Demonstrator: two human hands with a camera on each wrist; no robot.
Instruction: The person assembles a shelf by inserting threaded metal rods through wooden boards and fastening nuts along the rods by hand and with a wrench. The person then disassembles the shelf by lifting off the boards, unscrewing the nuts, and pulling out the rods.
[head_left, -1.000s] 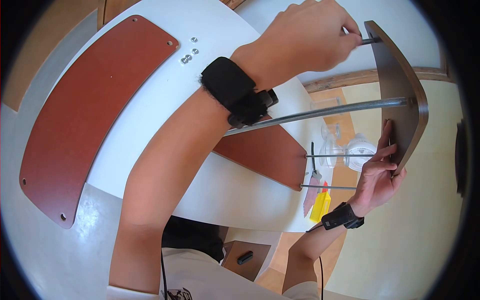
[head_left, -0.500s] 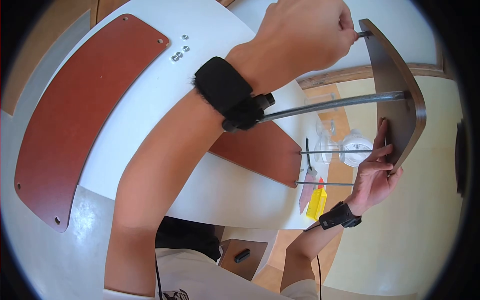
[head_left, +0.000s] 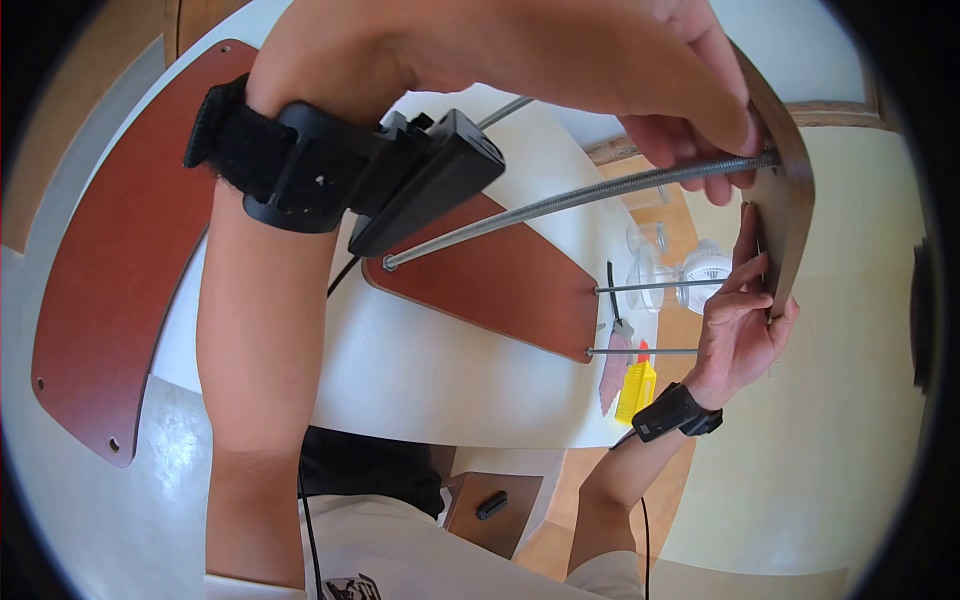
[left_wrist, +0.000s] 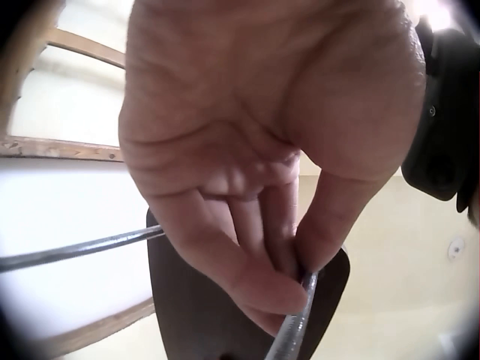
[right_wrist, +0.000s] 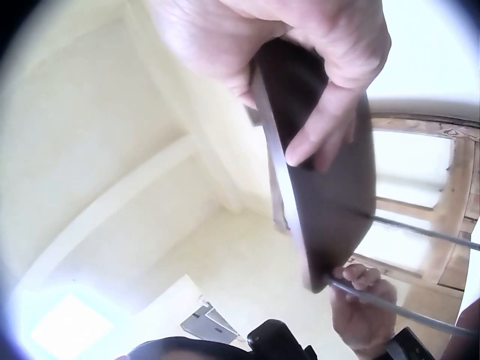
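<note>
A partly built shelf has a red-brown board (head_left: pixel 490 285) on the white table, joined by metal threaded rods to a raised board (head_left: pixel 795 200). My left hand (head_left: pixel 590 60) reaches across to the near threaded rod (head_left: pixel 570 205), right by the raised board. In the left wrist view, thumb and forefinger pinch that rod (left_wrist: pixel 296 322). My right hand (head_left: pixel 740 335) grips the raised board's edge, its thumb and fingers on opposite faces, as the right wrist view shows. At the near rod's foot, a nut (head_left: pixel 389 262) sits against the lower board.
Another red-brown board (head_left: pixel 110 280) with corner holes lies at the table's left. Toward the right edge are a yellow plastic basket (head_left: pixel 635 390), a pinkish cloth (head_left: pixel 613 375), clear containers (head_left: pixel 648 270) and a white fan (head_left: pixel 705 265). Below the table, a small black object (head_left: pixel 492 505) rests on a brown surface.
My left hand has let go of the far rod's top end and moved over to the near rod. The right hand keeps its hold on the raised board. The loose nuts are now out of sight.
</note>
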